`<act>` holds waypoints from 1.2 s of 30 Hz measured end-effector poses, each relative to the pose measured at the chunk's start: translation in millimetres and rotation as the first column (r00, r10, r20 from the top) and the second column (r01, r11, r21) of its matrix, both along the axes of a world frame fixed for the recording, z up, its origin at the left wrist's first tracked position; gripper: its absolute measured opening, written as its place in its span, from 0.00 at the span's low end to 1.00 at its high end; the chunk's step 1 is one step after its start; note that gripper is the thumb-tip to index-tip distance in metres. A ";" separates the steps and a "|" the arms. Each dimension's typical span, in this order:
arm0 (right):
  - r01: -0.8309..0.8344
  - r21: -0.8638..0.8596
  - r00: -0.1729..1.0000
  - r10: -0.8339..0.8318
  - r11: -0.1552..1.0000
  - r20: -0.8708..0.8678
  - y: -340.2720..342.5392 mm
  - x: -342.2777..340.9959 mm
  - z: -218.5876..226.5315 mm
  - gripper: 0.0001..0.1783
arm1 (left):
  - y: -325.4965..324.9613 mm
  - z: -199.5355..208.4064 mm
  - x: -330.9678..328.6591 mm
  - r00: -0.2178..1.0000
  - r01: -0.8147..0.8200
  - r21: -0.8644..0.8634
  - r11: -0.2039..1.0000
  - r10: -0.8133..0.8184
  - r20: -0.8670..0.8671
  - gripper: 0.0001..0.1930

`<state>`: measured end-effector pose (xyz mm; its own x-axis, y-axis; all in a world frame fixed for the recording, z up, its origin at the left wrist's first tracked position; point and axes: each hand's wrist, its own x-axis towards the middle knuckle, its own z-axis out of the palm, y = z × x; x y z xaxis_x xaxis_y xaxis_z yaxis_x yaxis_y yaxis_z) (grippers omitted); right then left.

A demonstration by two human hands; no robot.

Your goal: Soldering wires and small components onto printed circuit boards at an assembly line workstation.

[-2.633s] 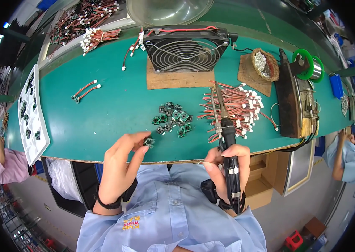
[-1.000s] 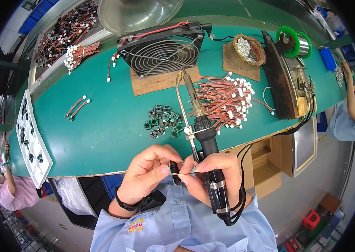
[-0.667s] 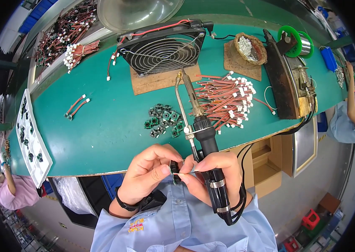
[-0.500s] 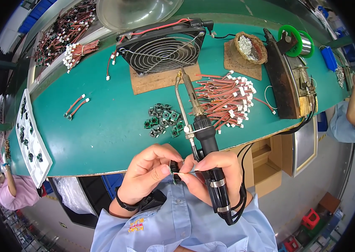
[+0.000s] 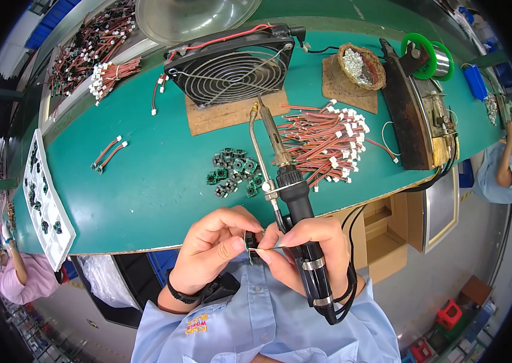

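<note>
At the table's near edge, my left hand (image 5: 207,251) pinches a small black and green circuit-board part (image 5: 250,238), mostly hidden by the fingers. My right hand (image 5: 319,239) is closed around a soldering iron (image 5: 295,193) with a metal solder-feed tube (image 5: 257,142); its tip points away from me. That hand's thumb and fingertip also pinch a thin wire at the part, and both hands' fingertips nearly meet there. Past my hands lies a cluster of small green and black board parts (image 5: 234,172). Red and black wire leads with white connectors (image 5: 328,139) are heaped to its right.
A black fan (image 5: 231,69) stands at the back. To its right are a bowl of silvery bits (image 5: 359,68), a green solder spool (image 5: 419,57) and a dark metal stand (image 5: 406,115). A white tray (image 5: 56,212) holds parts at left. Two wired pieces (image 5: 109,154) lie nearby.
The soldering iron's tip has tilted very slightly to the left, and the view has shifted a little. My hands keep the same grip.
</note>
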<state>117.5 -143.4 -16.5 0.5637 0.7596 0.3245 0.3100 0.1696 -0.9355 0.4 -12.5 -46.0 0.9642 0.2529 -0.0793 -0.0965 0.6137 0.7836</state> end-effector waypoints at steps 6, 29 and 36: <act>0.041 0.001 0.995 -0.041 0.999 0.088 -0.9 1.7 -0.3 0.24 | -0.5 1.5 1.0 1.000 -0.011 0.014 1.000 0.011 0.001 0.10; 0.070 0.005 0.995 -0.070 0.998 0.068 -0.2 1.5 -2.0 0.23 | -1.8 -0.4 4.5 0.999 -0.031 0.030 0.999 0.031 0.011 0.10; -0.021 -0.018 0.995 0.019 1.000 -0.096 -2.5 -0.9 -5.7 0.21 | -2.6 -1.5 5.9 0.999 -0.045 0.026 0.999 0.044 0.014 0.10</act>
<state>116.6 -145.9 -22.2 0.5763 0.7764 0.2551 0.2158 0.1565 -0.9638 6.3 -15.1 -47.5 0.9529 0.2974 -0.0595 -0.1337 0.5880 0.7978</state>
